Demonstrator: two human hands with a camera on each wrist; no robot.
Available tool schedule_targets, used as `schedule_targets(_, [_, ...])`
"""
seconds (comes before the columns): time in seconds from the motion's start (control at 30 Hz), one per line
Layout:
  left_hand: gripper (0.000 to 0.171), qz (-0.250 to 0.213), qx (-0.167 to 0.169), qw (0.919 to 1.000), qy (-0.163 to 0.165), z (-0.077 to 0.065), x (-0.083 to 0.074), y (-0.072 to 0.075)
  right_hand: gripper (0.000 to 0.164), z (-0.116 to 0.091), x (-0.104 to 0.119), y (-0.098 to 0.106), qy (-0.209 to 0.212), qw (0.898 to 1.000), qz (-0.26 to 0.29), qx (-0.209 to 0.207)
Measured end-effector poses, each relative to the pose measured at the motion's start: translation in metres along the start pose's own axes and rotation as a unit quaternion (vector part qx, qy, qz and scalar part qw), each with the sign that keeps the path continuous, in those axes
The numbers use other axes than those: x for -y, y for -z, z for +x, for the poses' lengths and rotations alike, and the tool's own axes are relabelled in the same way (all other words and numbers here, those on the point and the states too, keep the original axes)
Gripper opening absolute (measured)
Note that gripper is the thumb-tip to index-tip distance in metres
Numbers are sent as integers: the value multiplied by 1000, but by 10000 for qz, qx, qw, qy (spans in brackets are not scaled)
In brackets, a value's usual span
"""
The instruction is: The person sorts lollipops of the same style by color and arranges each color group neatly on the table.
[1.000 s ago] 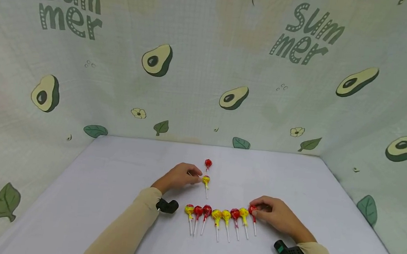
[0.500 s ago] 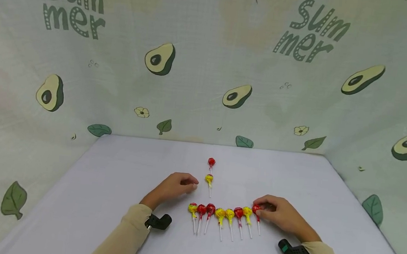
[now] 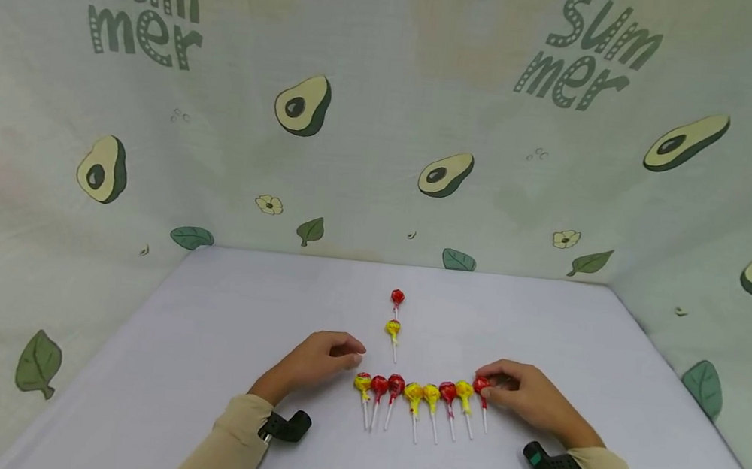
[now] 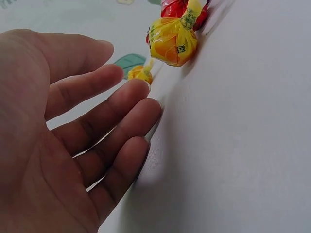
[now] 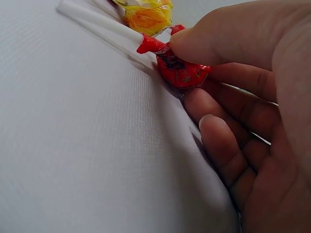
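Note:
Several lollipops lie side by side in a row on the white table, sticks toward me, their wrappers red or yellow. At the right end of this row, my right hand (image 3: 526, 396) pinches a red lollipop (image 5: 182, 75) by its wrapped head, thumb on top and fingers curled around the far side. A yellow lollipop (image 5: 148, 17) lies beside it. My left hand (image 3: 319, 357) is empty, its fingers loosely bent, just left of the yellow-and-red lollipop (image 3: 362, 382) at the row's left end. In the left wrist view, a yellow lollipop (image 4: 172, 43) lies beyond the fingertips.
Beyond the row, a red lollipop (image 3: 397, 297) and a yellow lollipop (image 3: 393, 327) lie one behind the other. The white table (image 3: 262, 284) ends at a printed cloth backdrop (image 3: 365, 211). Dark cameras are strapped to both wrists.
My left hand has drawn away from the yellow lollipop behind the row, moving left and toward me. My right hand still holds the red lollipop at the row's end. The head view shifts slightly.

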State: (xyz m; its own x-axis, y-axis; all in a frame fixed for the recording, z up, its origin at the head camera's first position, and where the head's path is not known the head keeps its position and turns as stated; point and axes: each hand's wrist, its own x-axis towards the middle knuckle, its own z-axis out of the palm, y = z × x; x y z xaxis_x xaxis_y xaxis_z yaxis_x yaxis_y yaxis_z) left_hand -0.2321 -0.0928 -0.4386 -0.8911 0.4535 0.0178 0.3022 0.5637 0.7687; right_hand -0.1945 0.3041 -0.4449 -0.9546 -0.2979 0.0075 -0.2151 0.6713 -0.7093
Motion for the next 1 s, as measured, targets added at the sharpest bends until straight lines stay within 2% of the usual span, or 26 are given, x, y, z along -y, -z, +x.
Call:
schedule_targets(0.2, [21, -182, 275, 9993, -172, -5, 0, 0, 24, -4, -5, 1, 220, 9996, 86, -126])
schedule_targets(0.4, [22, -323, 498, 9975, -376, -11, 9, 1, 25, -5, -6, -4, 265, 9995, 165, -92])
schedule_targets(0.53, [24, -275, 526, 9968, -541, -9, 12, 0, 25, -4, -5, -4, 71, 9997, 142, -177])
schedule_targets(0.63, [25, -188, 471, 9972, -541, -7, 12, 0, 25, -2, -2, -1, 17, 9996, 94, -257])
schedule_targets(1.0, [26, -219, 506, 9964, -637, -9, 14, -1, 26, -4, -1, -3, 188, 9995, 185, -195])
